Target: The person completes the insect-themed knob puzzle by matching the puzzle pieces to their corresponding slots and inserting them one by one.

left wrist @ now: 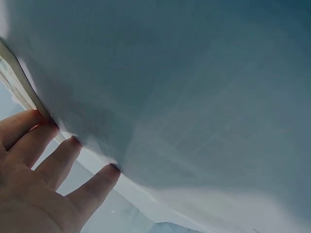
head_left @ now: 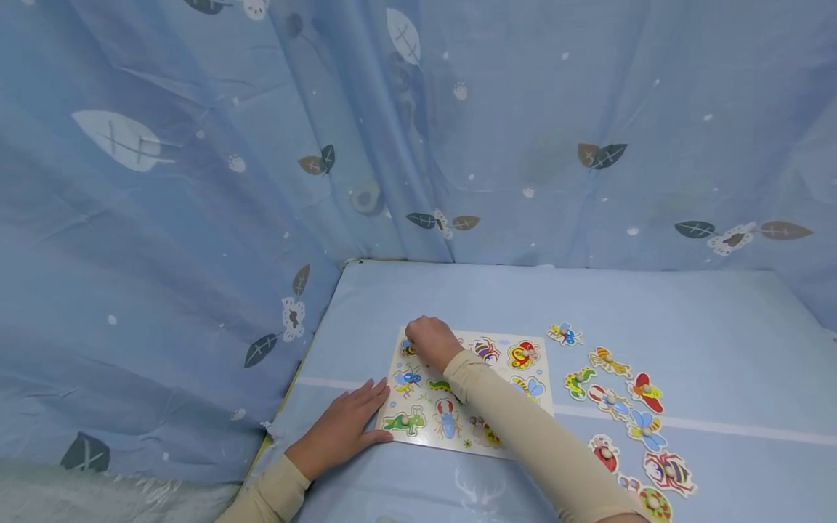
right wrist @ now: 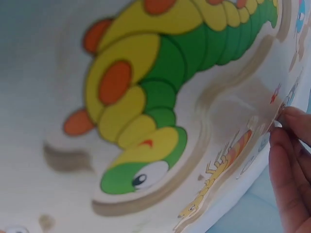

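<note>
A white insect puzzle board lies on the table. My right hand is over its upper left corner, thumb and fingers pinched together on a small puzzle piece, mostly hidden by the hand. In the right wrist view the fingertips meet at the board's surface, past a printed caterpillar. My left hand rests flat with spread fingers, fingertips touching the board's left edge. A green grasshopper piece and a red-yellow butterfly piece, both knobbed, sit in the board.
Several loose knobbed pieces lie right of the board, among them a mosquito, a caterpillar, a ladybug, a spider and a snail. Blue curtains hang behind and left of the table.
</note>
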A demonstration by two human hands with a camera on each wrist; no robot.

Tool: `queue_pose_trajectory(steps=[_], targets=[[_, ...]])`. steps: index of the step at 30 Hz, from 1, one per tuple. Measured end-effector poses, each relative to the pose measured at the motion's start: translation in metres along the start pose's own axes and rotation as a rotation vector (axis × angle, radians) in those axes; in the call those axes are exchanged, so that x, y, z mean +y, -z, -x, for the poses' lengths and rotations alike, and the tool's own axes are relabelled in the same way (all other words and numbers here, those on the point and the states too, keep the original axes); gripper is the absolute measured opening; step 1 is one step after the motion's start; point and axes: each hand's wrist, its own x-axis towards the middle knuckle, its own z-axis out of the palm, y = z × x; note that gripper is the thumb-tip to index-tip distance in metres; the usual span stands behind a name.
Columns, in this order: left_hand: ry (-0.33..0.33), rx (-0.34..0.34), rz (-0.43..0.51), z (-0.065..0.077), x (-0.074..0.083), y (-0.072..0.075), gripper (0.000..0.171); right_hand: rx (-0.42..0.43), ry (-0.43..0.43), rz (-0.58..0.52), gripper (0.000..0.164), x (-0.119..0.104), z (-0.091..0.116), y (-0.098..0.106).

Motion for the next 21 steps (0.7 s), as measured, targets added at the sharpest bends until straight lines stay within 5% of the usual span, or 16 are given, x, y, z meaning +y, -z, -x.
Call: queue_pose_trajectory(steps=[8,15,21], targets=[[0.018,-0.017,0.006,0.001,0.001,0.0,0.086,-0.018,0.002,0.039,0.012,-0.001,0.002,-0.002],[0.018,-0.02,0.011,0.002,0.003,0.002,0.085,-0.058,0.062,-0.001,0.023,0.005,0.013,0.006],[0.02,-0.017,0.0,0.001,0.007,0.003,0.085,-0.053,0.026,-0.081,0.017,0.037,0.037,0.027]])
